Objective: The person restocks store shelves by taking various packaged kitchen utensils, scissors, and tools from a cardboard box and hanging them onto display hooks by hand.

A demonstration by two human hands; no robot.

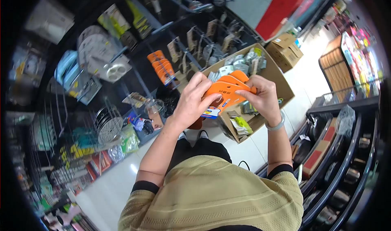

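Observation:
Several orange hang cards (229, 93), overlapping like a fan, are held between my two hands above an open cardboard box (281, 78). My left hand (192, 99) is closed on their left side, thumb across the front. On the right, my right hand (262, 95) pinches the cards' edge between thumb and fingers. A blue and white label shows at the lower end of the front card; what product it carries is hard to make out. Similar orange cards (162, 67) hang on a rack hook to the left.
Packaged goods lie in the box, among them a yellow-green packet (241, 125). Hooks with hanging wares fill the dark rack (138, 55), including metal strainers (109, 125). A smaller carton (284, 51) stands on the tiled floor behind. Shelves of metal pots (351, 174) stand at right.

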